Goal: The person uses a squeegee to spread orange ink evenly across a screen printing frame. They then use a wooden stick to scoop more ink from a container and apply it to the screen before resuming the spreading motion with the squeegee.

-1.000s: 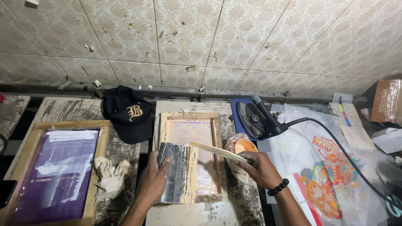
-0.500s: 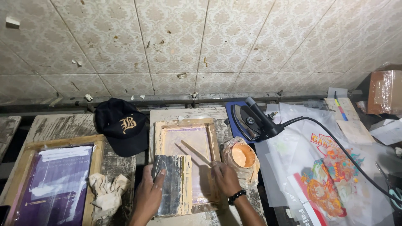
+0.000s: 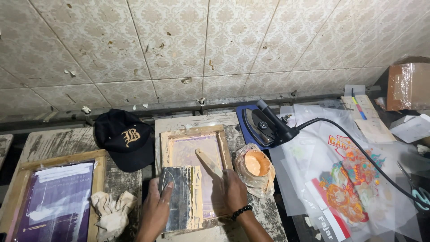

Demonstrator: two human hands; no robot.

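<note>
A small wooden printing frame with a pinkish mesh lies on the worn bench in front of me. My left hand rests on a dark flat squeegee block lying on the frame's near left part. My right hand presses down on the mesh and grips a flat wooden stick that slants up-left across the screen. Just right of the frame, a tub of orange ink sits in a clear plastic bag.
A black cap lies left of the frame, above a crumpled rag. A larger purple screen frame sits far left. A black iron with its cord, printed transfer sheets and a cardboard box fill the right side.
My right hand has brought the wooden stick from over the ink tub onto the mesh and lowered it. My left hand stays on the squeegee block.
</note>
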